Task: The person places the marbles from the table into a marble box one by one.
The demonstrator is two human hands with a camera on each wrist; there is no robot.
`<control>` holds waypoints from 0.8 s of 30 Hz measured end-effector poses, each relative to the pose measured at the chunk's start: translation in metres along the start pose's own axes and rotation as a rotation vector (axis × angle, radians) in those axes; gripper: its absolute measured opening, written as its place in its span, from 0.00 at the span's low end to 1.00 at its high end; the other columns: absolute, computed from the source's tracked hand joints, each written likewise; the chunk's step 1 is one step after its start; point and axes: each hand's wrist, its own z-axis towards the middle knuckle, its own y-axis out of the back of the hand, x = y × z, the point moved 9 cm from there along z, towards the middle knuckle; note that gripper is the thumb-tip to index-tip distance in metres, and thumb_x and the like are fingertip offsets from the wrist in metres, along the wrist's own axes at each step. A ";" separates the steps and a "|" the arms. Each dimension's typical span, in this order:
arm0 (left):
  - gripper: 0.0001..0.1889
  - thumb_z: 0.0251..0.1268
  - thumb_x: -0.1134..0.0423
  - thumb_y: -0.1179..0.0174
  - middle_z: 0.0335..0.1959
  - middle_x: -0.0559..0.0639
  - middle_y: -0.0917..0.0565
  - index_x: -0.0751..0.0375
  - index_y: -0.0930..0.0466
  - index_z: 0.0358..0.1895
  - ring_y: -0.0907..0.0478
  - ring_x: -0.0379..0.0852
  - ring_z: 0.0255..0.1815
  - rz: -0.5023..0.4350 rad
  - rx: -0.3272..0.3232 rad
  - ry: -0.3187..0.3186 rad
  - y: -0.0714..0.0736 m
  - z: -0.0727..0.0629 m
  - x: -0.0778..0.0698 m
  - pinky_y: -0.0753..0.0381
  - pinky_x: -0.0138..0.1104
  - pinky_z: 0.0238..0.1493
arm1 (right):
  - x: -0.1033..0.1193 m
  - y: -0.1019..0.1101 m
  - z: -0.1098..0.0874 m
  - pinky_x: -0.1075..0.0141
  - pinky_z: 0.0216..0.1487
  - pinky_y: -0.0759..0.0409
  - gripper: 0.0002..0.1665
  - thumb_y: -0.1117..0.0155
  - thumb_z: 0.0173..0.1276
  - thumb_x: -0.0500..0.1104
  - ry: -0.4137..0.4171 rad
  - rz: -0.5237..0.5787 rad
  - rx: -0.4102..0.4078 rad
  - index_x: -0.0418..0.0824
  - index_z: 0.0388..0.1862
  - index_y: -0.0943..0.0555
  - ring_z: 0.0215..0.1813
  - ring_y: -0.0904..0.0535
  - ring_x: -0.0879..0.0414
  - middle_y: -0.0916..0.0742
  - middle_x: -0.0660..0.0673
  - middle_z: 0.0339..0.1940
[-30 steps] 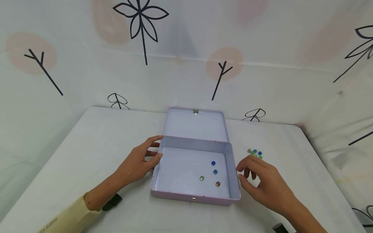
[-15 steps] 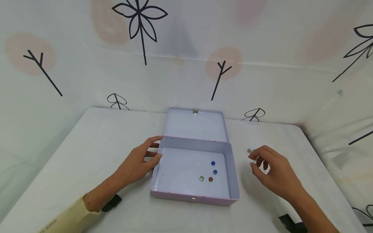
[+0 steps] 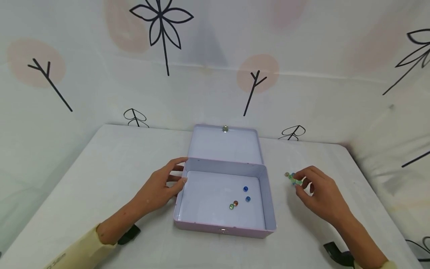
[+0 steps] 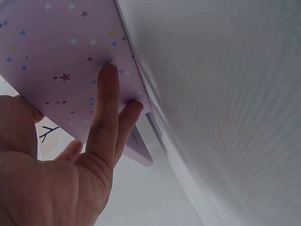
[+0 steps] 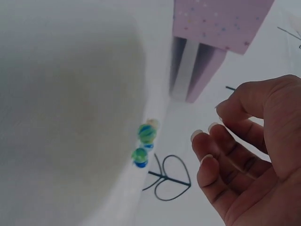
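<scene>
Touching box (image 3: 205, 192): left hand (image 3: 156, 190), grip spread against its left side;
Loose marbles (image 5: 146, 133): on surface (image 3: 144, 145), right of box, near right hand (image 3: 320, 194), grip parted;
Inside box: four marbles (image 3: 248, 199)

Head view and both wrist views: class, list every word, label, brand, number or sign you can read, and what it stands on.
No text can be read for certain.
Left sleeve: dark print, too small and blurred to read.
Box: stars only, no lettering seen.
Backdrop: plant drawings, no words.
</scene>
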 end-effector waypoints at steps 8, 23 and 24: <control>0.34 0.81 0.58 0.39 0.72 0.57 0.24 0.36 0.41 0.83 0.16 0.57 0.63 -0.005 0.000 -0.001 0.000 0.000 -0.001 0.10 0.37 0.49 | -0.024 -0.004 -0.002 0.79 0.32 0.28 0.19 0.22 0.55 0.26 -0.079 -0.065 0.025 0.41 0.43 0.14 0.34 0.23 0.59 0.15 0.48 0.41; 0.34 0.81 0.57 0.39 0.72 0.57 0.25 0.35 0.41 0.83 0.16 0.57 0.64 -0.012 0.004 0.005 -0.001 0.000 0.000 0.10 0.36 0.48 | -0.055 -0.016 -0.007 0.70 0.30 0.25 0.15 0.25 0.59 0.28 -0.177 -0.096 0.104 0.36 0.45 0.13 0.34 0.23 0.56 0.15 0.44 0.42; 0.34 0.81 0.57 0.39 0.72 0.57 0.25 0.35 0.41 0.83 0.16 0.57 0.64 -0.013 0.003 0.003 -0.001 0.001 0.000 0.10 0.36 0.48 | -0.056 -0.016 -0.007 0.70 0.30 0.25 0.15 0.25 0.59 0.29 -0.176 -0.100 0.105 0.36 0.45 0.13 0.34 0.23 0.56 0.15 0.44 0.42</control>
